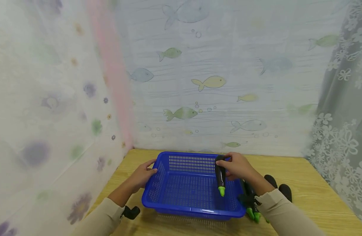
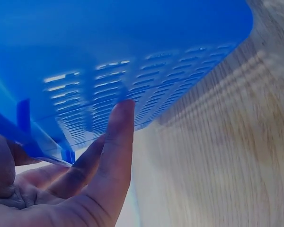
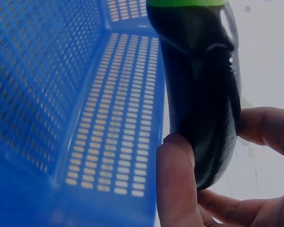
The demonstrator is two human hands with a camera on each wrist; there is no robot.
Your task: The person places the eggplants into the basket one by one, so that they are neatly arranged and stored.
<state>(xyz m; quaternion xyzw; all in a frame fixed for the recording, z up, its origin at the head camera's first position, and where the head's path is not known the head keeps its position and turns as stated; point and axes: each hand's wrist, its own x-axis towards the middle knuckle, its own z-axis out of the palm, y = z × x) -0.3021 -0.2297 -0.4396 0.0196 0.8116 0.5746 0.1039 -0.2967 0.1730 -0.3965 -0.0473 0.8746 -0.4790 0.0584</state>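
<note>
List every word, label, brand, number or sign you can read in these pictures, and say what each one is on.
None: no readable text in any view.
Blue basket: plain perforated plastic, no label or brand showing.
Dark eggplant held by the right hand: no sticker or mark.
Curtains: printed only with fish, bubbles and flowers, no letters.
Wooden table: bare grain, no markings.
Left hand rests on the basket's side; nothing written there.

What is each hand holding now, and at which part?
The right hand holds a dark eggplant by its rounded end, green stem end pointing down over the blue basket. The left hand rests on the basket's left rim, gripping nothing.
</note>
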